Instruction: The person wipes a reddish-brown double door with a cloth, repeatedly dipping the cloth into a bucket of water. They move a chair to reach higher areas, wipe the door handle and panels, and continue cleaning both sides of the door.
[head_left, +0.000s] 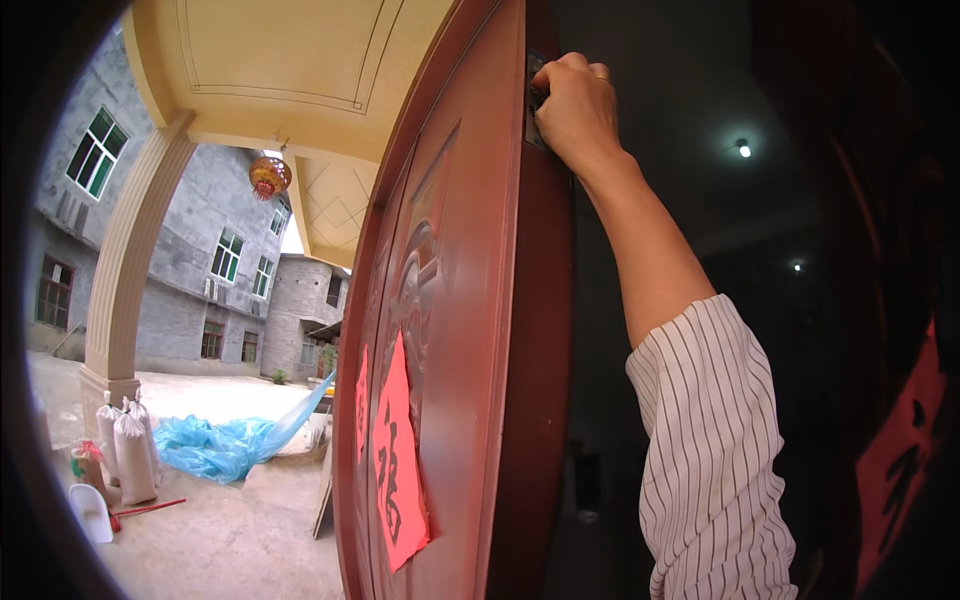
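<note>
My right hand (577, 105), with a ring on one finger, is raised at the top centre. Its curled fingers grip the dark metal lock fitting (534, 124) on the edge of a reddish-brown panelled door (469, 300); the fingertips and the exact part they hold are hidden. A striped sleeve (705, 450) covers the arm from about the elbow. On the carved door face, a red paper diamond (397, 465) bears black brush writing, and a narrower red paper (362, 405) shows farther left. My left hand is out of view.
To the right is a dark interior with a lit bulb (744, 150) and another red paper (896, 465). Outside at left stand a fluted pillar (127, 262), tied sacks (135, 457), a white dustpan (90, 513) and crumpled blue plastic sheeting (217, 446). A lantern (270, 176) hangs above.
</note>
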